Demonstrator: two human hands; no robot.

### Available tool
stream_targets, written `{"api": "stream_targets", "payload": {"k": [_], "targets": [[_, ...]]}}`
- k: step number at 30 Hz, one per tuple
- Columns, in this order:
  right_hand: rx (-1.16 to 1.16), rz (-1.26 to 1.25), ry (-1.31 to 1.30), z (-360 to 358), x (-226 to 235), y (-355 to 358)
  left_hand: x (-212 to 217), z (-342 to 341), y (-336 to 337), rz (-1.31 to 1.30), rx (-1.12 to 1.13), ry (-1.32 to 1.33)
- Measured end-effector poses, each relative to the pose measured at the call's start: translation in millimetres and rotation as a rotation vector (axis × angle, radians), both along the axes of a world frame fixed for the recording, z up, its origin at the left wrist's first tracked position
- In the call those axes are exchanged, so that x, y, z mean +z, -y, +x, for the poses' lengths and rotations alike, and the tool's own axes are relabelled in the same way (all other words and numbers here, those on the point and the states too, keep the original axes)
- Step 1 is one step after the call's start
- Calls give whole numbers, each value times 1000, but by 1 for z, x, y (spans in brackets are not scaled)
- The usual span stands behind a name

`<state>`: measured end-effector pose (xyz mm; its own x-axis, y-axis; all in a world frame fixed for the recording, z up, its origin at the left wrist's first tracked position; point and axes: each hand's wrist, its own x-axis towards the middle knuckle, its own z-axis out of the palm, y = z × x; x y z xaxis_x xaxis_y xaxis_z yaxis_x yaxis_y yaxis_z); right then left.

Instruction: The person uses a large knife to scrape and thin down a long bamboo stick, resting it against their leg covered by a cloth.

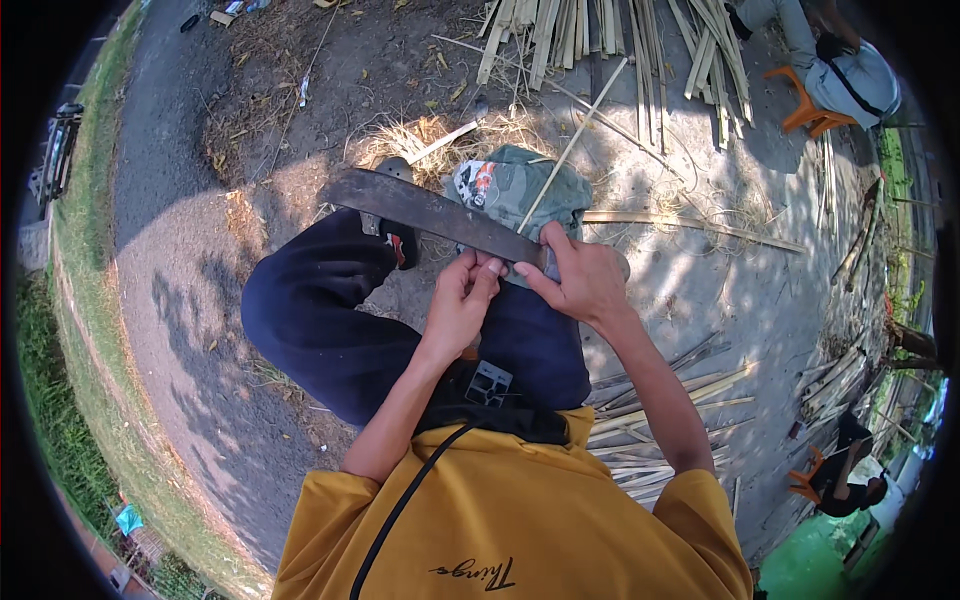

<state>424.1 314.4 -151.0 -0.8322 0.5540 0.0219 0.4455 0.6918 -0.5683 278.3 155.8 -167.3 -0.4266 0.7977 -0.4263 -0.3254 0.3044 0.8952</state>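
A dark, broad-bladed machete (pixel 430 212) lies across my lap at a slant, its tip to the far left. My right hand (pixel 585 278) is closed around its handle end, thumb stretched along the lower side of the blade. A thin pale bamboo strip (pixel 575 145) slants down from the far right and passes behind the blade. Its near end lines up with my left hand (pixel 463 303), which is closed in a pinch just under the blade's edge; the fingertips are partly hidden. Beneath the machete a grey-green cloth (pixel 550 190) with a printed patch covers my knee.
Long bamboo strips (pixel 560 30) lie in bundles at the far side, and another pile (pixel 670 420) spreads on the ground to my right. Shavings (pixel 410 140) litter the ground beyond my legs. Two people sit at the right on orange stools (pixel 805 105).
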Motion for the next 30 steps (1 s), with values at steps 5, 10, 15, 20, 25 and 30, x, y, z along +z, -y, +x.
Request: {"api": "stream_targets", "payload": {"k": [5,10,15,20,25,30], "targets": [[-10,-15,21,2,1,-2,10,-6,15,-106,-60,-1],[18,-36,16,-2,6,0,11,-5,0,-37,-23,-4],[-13,-47,8,0,2,-2,17,-8,24,-89,-78,-114],[-20,-34,-8,-1,-3,2,14,-6,25,-57,-71,-164],[41,24,23,-2,-3,3,4,-4,-1,-53,-11,-209],[-62,-19,-3,-2,-6,0,14,-8,42,-82,-85,-193]]}}
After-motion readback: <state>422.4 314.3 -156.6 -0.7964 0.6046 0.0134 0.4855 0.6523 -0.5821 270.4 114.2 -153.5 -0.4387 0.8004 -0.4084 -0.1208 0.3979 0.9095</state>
